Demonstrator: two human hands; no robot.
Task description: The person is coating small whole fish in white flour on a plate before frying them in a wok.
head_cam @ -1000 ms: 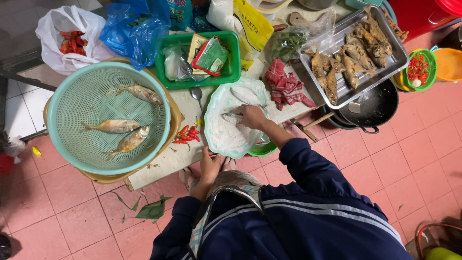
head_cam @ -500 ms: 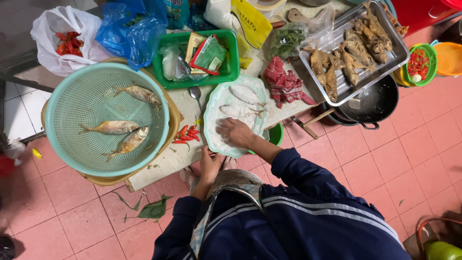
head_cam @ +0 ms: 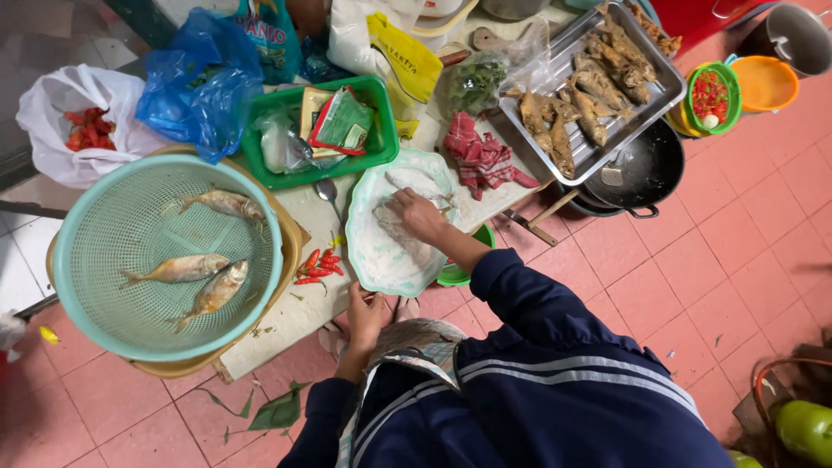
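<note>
Head view looks straight down on a low table crowded with food. Right hand (head_cam: 419,215) presses down, fingers curled, on a flour-coated fish (head_cam: 400,218) lying in the pale green plate (head_cam: 373,260) at the table's near edge; the fish's long axis seems to run across the plate, though the coating blurs it. Left hand (head_cam: 364,316) rests spread and empty on the near edge, just below the plate. Three raw fish (head_cam: 186,269) wait in the teal colander (head_cam: 104,312) at the left; fried fish fill the metal tray (head_cam: 646,108) at the far right corner.

Floor-level cooking spot, seen from above

Pink floor tiles (head_cam: 711,286) fill the right and bottom; a low pale worktop (head_cam: 286,316) crosses the middle.
</note>
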